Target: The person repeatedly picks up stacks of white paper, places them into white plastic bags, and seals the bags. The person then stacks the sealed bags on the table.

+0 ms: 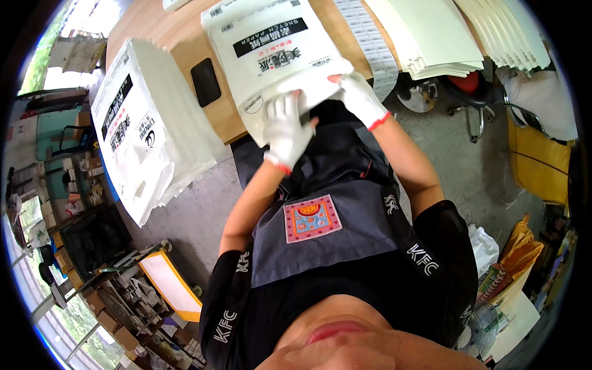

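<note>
A flat white plastic bag of paper [274, 58], printed in black and red, lies on the table in front of me, its open-looking near end at the table's front edge. My left hand [287, 126], in a white glove with bare fingertips, rests on the near left part of the bag, fingers stretched and thumb apart. My right hand [359, 98], gloved alike, is at the near right corner, its fingers closed on the bag's loose edge. The undersides of both hands are hidden. Left of the bag lies a black phone [205, 82].
A pile of similar filled bags [139, 132] overhangs the table [166, 49] at the left. A strip of printed labels [370, 43] hangs over the front edge. Stacks of white sheets [425, 40] fill the right side. A wheeled stool [468, 92] stands beyond.
</note>
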`<state>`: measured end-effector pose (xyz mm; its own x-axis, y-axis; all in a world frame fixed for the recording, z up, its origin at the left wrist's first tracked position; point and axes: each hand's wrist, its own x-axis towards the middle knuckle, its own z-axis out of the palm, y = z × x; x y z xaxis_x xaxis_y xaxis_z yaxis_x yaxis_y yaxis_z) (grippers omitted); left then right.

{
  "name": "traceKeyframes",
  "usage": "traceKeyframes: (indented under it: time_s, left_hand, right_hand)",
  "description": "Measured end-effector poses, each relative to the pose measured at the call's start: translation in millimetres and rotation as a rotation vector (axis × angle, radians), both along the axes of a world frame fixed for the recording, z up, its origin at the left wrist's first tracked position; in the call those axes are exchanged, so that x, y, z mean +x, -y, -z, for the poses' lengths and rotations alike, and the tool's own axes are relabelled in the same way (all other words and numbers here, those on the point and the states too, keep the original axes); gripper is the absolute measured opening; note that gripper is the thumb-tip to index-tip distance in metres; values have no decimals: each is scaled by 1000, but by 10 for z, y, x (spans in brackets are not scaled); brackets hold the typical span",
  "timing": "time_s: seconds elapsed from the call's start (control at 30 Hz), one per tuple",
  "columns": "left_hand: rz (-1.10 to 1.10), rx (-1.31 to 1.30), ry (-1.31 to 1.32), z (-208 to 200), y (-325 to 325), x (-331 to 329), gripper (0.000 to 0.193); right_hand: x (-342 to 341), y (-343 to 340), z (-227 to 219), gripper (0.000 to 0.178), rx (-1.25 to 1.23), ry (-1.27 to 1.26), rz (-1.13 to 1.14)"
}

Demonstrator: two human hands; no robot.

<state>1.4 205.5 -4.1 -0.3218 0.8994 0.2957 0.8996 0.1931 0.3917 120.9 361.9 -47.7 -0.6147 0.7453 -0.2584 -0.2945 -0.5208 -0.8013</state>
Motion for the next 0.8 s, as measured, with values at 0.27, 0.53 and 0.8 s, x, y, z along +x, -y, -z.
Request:
traceKeyframes:
  time_s: [0.27,0.53,0.8]
  left_hand:
    - [-4,12,695,-1168,-1672,-2334,17]
    - [161,-41,-434,-1271,-1507,-1191,24]
    - [189,-446,-493,279,-681,-754,54]
  right_hand:
    - [-608,-613,-1276,40,351,-113,-162]
    - [385,-198,226,35,244,61,-53]
    - [1004,412,337,26,-20,162,-77]
